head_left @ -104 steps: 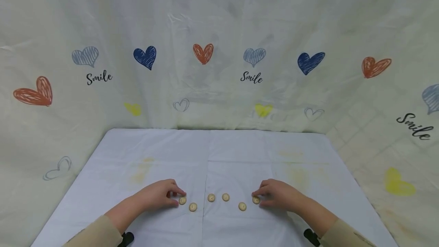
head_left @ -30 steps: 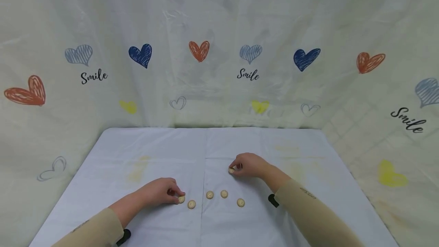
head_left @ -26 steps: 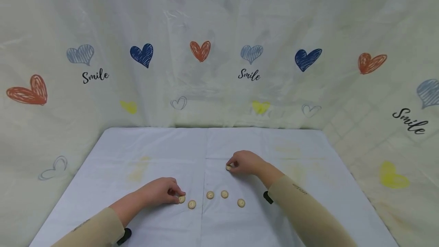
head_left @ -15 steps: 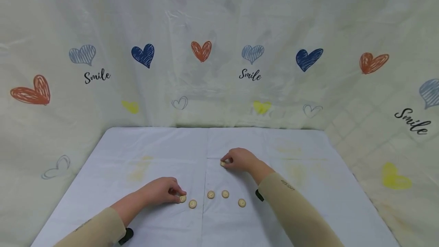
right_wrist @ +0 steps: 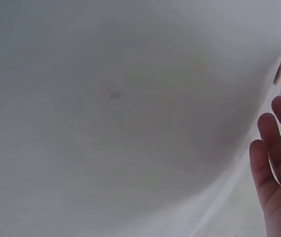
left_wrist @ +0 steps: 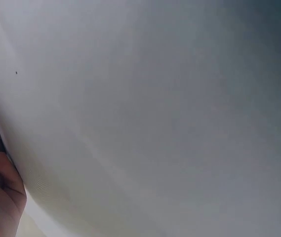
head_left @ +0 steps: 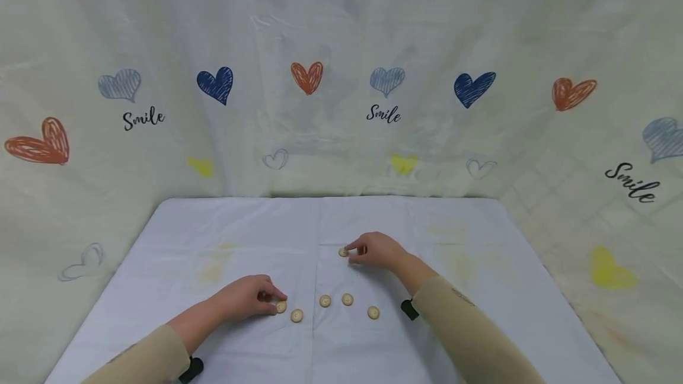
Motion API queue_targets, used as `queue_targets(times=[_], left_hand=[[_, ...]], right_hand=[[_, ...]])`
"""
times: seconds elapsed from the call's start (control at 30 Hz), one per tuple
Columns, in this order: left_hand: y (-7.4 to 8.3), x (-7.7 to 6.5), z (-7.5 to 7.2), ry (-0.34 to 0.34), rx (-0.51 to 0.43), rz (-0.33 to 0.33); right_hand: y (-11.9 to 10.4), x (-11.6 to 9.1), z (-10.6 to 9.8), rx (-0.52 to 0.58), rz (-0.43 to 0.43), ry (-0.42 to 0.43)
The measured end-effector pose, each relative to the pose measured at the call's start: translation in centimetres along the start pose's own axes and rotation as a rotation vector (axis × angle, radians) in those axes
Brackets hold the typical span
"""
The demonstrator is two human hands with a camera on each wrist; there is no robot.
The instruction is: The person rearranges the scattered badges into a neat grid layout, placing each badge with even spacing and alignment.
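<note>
Six buttons [head_left: 325, 301] dot white cloth [head_left: 256, 221], left grip [head_left: 246, 298] pinching one, right grip [head_left: 377, 250] parted at the farthest.

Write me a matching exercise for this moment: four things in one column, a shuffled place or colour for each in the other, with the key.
1. Left hand
2. Right hand
3. Table cover
4. Right sleeve

A. Tan
B. At the farthest button
C. White with yellowish stains
D. At the leftmost button

Pairs: 1-D, 2-B, 3-C, 4-A
</note>
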State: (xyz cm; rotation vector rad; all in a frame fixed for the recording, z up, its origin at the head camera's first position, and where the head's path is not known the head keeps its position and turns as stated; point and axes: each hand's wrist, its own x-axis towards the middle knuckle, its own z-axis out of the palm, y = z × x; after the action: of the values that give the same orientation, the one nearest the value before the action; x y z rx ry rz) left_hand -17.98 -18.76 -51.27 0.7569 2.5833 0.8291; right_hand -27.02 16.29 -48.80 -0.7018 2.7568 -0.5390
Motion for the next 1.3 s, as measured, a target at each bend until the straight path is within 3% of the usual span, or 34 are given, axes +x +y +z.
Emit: queue_targets(times=[0.33, 0.67, 0.87, 1.03, 1.3], left_hand=[[0.0, 0.0, 0.0, -0.003, -0.018, 0.026], [0.1, 0.0, 0.1, -0.011, 0.004, 0.037], [0.0, 0.0, 0.1, -0.012, -0.001, 0.028], [-0.2, 0.1, 0.1, -0.007, -0.013, 0.024], [-0.3, 0.3, 0.1, -0.014, -0.005, 0.009]], right_hand=[[0.5, -5.3, -0.9, -0.014, -0.039, -0.018], [3.0, -11.3, -1.3, 0.007, -0.125, -0.002], [3.3, -12.1, -1.3, 0.033, -0.148, 0.007], [2.6, -11.8, -0.8, 0.031, -0.153, -0.037], [1.8, -11.1, 0.7, 0.022, -0.249, -0.079]])
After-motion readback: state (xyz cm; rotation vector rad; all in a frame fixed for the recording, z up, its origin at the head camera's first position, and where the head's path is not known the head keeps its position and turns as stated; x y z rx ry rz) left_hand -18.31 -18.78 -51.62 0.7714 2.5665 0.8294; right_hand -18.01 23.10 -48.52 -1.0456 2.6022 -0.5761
